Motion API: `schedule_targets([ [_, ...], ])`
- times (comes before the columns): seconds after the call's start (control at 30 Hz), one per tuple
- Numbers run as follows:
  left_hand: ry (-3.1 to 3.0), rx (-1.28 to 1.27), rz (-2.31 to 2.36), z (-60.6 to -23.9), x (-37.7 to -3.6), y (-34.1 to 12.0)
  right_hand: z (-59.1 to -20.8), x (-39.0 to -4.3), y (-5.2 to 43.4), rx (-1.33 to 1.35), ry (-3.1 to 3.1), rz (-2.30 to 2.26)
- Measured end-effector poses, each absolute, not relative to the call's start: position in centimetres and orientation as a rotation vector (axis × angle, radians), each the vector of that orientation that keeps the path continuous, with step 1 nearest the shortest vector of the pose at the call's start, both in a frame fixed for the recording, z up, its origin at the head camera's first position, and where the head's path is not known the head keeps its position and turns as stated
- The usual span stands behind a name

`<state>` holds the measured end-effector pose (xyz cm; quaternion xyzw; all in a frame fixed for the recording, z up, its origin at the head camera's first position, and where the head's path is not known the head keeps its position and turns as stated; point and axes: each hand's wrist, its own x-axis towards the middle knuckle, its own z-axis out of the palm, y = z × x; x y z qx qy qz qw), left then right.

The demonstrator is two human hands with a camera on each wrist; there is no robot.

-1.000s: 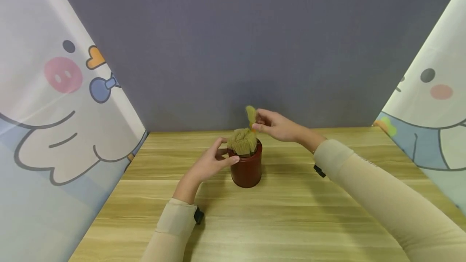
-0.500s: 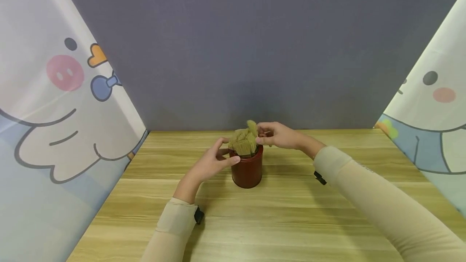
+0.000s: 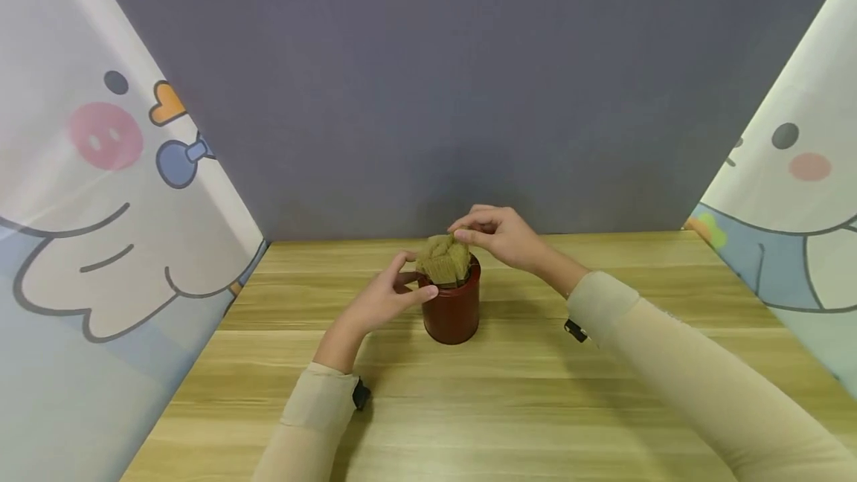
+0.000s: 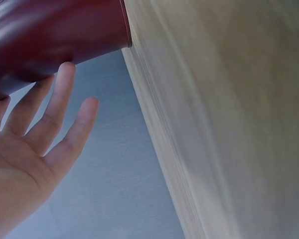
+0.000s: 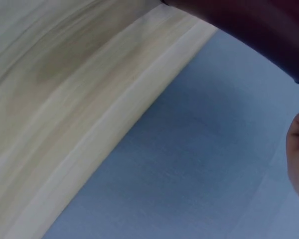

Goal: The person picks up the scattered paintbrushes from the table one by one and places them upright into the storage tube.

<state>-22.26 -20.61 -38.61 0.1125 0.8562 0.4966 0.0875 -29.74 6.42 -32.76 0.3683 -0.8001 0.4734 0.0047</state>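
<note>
A dark red round pot point(image 3: 453, 312) stands on the wooden table point(image 3: 509, 407), stuffed with olive-green fibrous pieces point(image 3: 444, 260) that stick up above its rim. My left hand point(image 3: 411, 277) holds the pot near the rim, thumb in front and fingers round the left side. In the left wrist view its fingers point(image 4: 50, 107) lie against the pot point(image 4: 55, 35). My right hand point(image 3: 465, 233) hovers over the pot's top, fingertips curled together and pinching the uppermost green piece. The right wrist view catches only the pot's edge point(image 5: 249, 30) and one fingertip point(image 5: 298, 154).
A grey-blue wall point(image 3: 435, 80) closes off the back of the table. Cartoon-printed curtains hang at the left point(image 3: 100, 207) and at the right point(image 3: 797, 192). Bare wood lies in front of the pot and to both sides.
My right hand carried a green piece down from above the pot onto the bundle, then shifted left over the top. The left hand and pot stayed put.
</note>
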Motion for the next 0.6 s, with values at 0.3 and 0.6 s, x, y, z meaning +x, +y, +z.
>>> schedule_targets([
  [0.3, 2.568, 0.326, 1.461, -38.8, -22.1, -20.5, -32.7, -29.1, 5.9, 1.025, -2.527, 1.495],
  [0.6, 2.576, 0.34, 1.445, -38.8, -21.9, -20.5, -32.6, -27.2, 4.0, 0.76, -2.576, 1.915],
])
